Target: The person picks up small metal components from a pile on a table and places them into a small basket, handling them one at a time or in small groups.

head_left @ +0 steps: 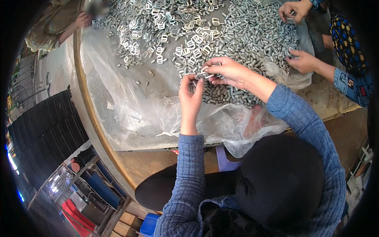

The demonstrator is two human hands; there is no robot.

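Note:
My left hand (191, 94) and my right hand (231, 73) meet over the near edge of a heap of small grey metal cylinders (248, 35). Between my right thumb and fingers is a pale metal slide buckle (207, 72). The fingertips of my left hand are pinched right beside it, on what looks like a small grey piece (199, 77), partly hidden by the fingers. Loose slide buckles (193, 44) lie on the heap just beyond my hands, with more of them farther left.
Crumpled clear plastic sheeting (158, 116) covers the near part of the table (130, 138). At right, a co-worker's hands (304, 61) reach into the heap; another person's hand (83, 19) is at the far left. A shelf with a red item (77, 217) and a blue bin (150, 224) stand lower left.

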